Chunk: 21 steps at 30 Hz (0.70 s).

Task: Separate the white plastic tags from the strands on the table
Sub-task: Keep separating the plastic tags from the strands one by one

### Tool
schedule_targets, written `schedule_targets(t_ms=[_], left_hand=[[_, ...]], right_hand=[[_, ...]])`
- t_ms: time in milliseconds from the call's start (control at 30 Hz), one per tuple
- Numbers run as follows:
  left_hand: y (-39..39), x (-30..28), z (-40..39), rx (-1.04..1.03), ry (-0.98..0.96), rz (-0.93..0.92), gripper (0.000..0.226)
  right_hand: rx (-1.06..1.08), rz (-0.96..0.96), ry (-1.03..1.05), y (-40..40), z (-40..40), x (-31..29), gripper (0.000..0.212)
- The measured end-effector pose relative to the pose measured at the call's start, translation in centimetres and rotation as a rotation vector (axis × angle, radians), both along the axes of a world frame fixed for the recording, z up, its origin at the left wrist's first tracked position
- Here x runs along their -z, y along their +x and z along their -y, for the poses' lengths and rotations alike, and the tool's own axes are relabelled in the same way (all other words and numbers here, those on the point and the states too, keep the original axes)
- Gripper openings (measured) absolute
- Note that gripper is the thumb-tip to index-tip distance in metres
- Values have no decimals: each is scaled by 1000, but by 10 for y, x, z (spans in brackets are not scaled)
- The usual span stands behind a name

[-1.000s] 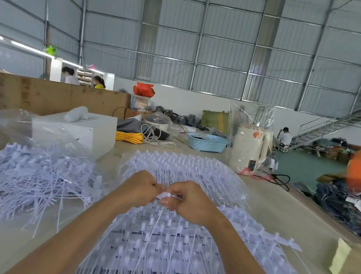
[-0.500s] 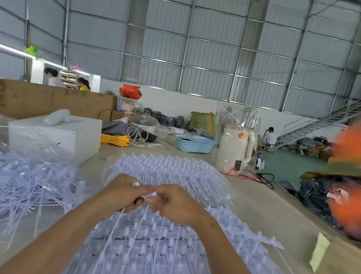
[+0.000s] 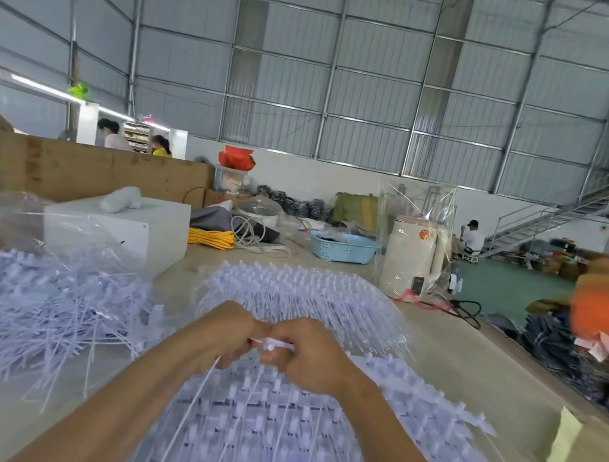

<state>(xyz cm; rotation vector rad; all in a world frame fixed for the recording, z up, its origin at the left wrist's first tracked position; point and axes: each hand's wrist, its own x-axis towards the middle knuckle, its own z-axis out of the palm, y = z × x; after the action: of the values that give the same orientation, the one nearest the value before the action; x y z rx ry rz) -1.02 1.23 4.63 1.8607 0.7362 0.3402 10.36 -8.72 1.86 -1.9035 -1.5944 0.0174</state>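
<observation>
1. My left hand [image 3: 219, 336] and right hand [image 3: 307, 352] meet knuckle to knuckle, both pinched on one white tag [image 3: 273, 344]; gripped from two sides, I judge, so it snaps off its strand [image 3: 192, 407].
2. Beneath them, unseparated sheets of tags [image 3: 268, 421] cover the tabletop [image 3: 445, 360]; their strands trail toward me.
3. Left: loose pile of tags [image 3: 34, 306] on clear plastic, near for dropping.
4. Beyond: white box [image 3: 131, 230], blue basket [image 3: 343, 248]; neither obstructs.

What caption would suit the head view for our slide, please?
Both hands, left hand and right hand, pinch a white tag above the strands.
</observation>
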Motion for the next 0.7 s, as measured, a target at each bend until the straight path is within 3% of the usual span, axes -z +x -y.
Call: schedule_targets(t_ms=[233,367,433,500,567,633,700], left_hand=[[-17,-24,-8,115,-202,213,43],[-27,-17,-36,-194,19,240,19],[-27,-9,-43,-256,84,179,13],[-21,-3,-36,-147,56,130,31],[-11,0,-19,56,-36,125,55],[-3,5,-4,170,14,133,53],[3,10,1,155,156,154,42]], right_hand=[[4,8,-28,6,9,-8,29],[6,-96,-22,3,16,-24,34],[-31,-158,-49,1,18,-28,25],[-60,-180,-106,-2,16,-29,7],[-59,-156,-103,-7,13,-28,25],[-42,-145,-57,-10,12,-29,30],[-23,-160,-36,-6,14,-28,29]])
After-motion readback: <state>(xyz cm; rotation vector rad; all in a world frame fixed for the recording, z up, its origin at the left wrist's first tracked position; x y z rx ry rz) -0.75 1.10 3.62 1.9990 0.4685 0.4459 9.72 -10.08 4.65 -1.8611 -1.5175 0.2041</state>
